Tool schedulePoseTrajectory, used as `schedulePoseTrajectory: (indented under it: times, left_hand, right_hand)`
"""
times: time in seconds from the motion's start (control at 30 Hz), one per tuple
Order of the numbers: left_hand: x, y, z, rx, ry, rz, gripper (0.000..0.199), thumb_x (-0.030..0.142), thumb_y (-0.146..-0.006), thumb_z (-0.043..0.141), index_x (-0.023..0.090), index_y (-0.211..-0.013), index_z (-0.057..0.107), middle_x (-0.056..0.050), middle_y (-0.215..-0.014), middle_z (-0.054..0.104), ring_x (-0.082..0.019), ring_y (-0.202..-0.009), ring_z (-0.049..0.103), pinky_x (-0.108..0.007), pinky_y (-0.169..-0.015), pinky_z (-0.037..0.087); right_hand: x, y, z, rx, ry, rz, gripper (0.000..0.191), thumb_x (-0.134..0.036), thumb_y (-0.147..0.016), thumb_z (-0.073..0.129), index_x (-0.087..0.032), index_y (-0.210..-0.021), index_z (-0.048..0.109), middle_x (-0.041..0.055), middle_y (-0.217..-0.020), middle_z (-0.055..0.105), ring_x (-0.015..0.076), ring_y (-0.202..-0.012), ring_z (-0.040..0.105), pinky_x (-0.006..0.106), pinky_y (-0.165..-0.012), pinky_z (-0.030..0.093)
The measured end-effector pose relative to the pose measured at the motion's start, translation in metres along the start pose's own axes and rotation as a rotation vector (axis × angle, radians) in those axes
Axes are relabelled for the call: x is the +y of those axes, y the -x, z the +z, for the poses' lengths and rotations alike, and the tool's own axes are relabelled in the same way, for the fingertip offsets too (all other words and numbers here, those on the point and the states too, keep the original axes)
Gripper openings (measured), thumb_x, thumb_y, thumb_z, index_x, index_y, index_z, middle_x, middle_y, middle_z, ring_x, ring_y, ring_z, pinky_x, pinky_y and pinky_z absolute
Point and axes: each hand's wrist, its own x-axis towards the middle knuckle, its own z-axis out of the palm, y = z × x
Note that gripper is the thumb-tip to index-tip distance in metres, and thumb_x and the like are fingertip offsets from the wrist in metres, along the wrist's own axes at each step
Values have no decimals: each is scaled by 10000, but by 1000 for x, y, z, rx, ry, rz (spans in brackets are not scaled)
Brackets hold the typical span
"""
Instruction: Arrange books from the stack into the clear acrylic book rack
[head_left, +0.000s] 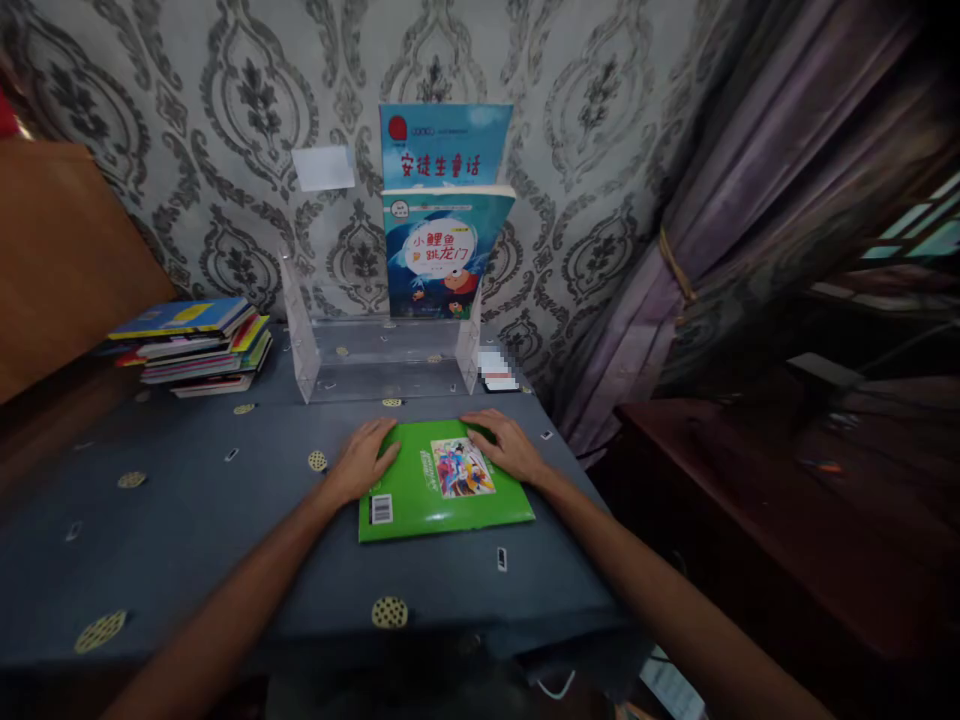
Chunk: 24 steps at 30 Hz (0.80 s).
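Note:
A green paperback book (446,480) lies flat on the slate-blue tabletop (187,530), its back cover up, showing a barcode and a small colourful picture. My left hand (361,460) rests on its far left corner, and my right hand (504,446) lies on its far right corner. Straight ahead, a clear acrylic book stand (382,360) holds a teal book with a fish cover (435,255). A blue book (446,145) stands behind it, its lower part hidden.
A pile of several children's books (191,345) lies at the table's far left. Small patterned stickers dot the tabletop. A patterned wallpaper wall (247,120) rises behind, a purple curtain (622,270) hangs to the right, and a dark wooden cabinet (772,520) stands beyond the right edge.

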Motion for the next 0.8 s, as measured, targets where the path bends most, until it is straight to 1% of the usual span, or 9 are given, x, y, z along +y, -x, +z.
schedulePoseTrajectory:
  times: [0.17, 0.33, 0.53, 0.6, 0.7, 0.8]
  left_hand:
    - [4, 0, -5, 0, 7, 1, 468, 387, -983, 435, 146, -1364, 562, -139, -1394, 618, -267, -1315, 553, -465, -1149, 412]
    - [5, 2, -5, -23, 15, -18, 485, 389, -992, 426, 131, -1386, 540, -138, -1414, 601, -262, -1332, 533, -458, -1167, 392]
    - [9, 5, -4, -14, -1, 12, 463, 391, -1015, 401, 184, -1415, 508, -113, -1416, 595, -246, -1333, 530, -440, -1157, 413]
    - [10, 4, -5, -15, -16, 4, 479, 394, -1018, 390, 157, -1418, 505, -131, -1422, 587, -254, -1337, 526, -438, -1156, 414]
    - [11, 3, -5, -51, -51, -2, 499, 398, -1013, 396, 119, -1409, 516, -151, -1423, 588, -268, -1335, 529, -445, -1163, 404]
    - [13, 4, -7, -50, -118, -4, 506, 401, -1007, 409, 122, -1415, 517, -150, -1464, 555, -278, -1364, 502, -458, -1190, 359]
  right_hand:
    - [-3, -1, -1, 0, 24, 13, 332, -269, -922, 522, -173, -1169, 723, 127, -1157, 737, 283, -1098, 657, 486, -986, 508]
    - [3, 4, 2, 3, 13, -22, 352, -302, -949, 498, -165, -1196, 709, 135, -1185, 724, 286, -1122, 644, 491, -1001, 502]
    - [6, 12, 2, 27, 5, -74, 346, -322, -994, 482, -203, -1252, 680, 123, -1205, 704, 275, -1136, 634, 484, -1041, 478]
    - [4, 12, 1, 17, 14, -82, 341, -328, -990, 490, -205, -1243, 683, 124, -1198, 703, 279, -1129, 636, 482, -1040, 478]
    - [4, 11, -1, -6, 21, -84, 348, -333, -984, 486, -194, -1235, 683, 133, -1188, 703, 287, -1110, 640, 483, -1003, 498]
    - [5, 8, 0, -14, 34, -73, 362, -334, -970, 487, -171, -1229, 680, 142, -1170, 706, 294, -1099, 640, 489, -980, 505]
